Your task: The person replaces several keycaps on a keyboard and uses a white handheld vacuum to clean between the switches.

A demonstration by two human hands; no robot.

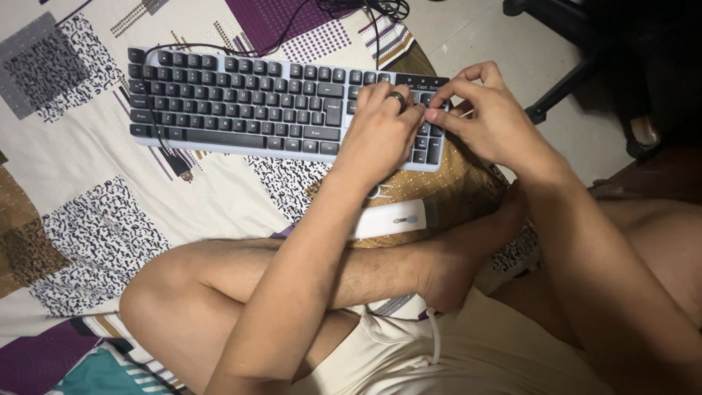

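Patterned bedsheet (88, 146) underfoot, cream with purple, brown and speckled patches; pale tiled floor (475, 36) and dark chair base (563, 88) beyond, top right.

Lying across the sheet, near the crossed bare legs (241, 278): a full-size keyboard (241, 95), dark keys in a pale blue frame, right end propped on a brown fold of cloth. Black cable (157, 124) looped over the left end and trailing off the top. White mouse (391, 218) just beside the near edge, between keyboard and shin.

Left hand (380, 124), ring (395, 97) on one finger, laid palm-down over the number keys at the right end, fingers curled and pressing. Right hand (493, 117) touching the left fingertips, thumb and forefinger pinched together at the same keys; cannot tell what is pinched, though a thin pale sliver (465, 113) pokes out behind the fingers.

Handling, by judgement: light, stiff plastic board, long enough to flex a little if lifted by one end. Probably best held by the frame at both short ends, or pinned flat as now. Keys likely small, smooth, clipped on, easy to snap or flick away. Soft bedding underneath gives way, so presumably prone to rocking under pressure. Cable apt to snag.
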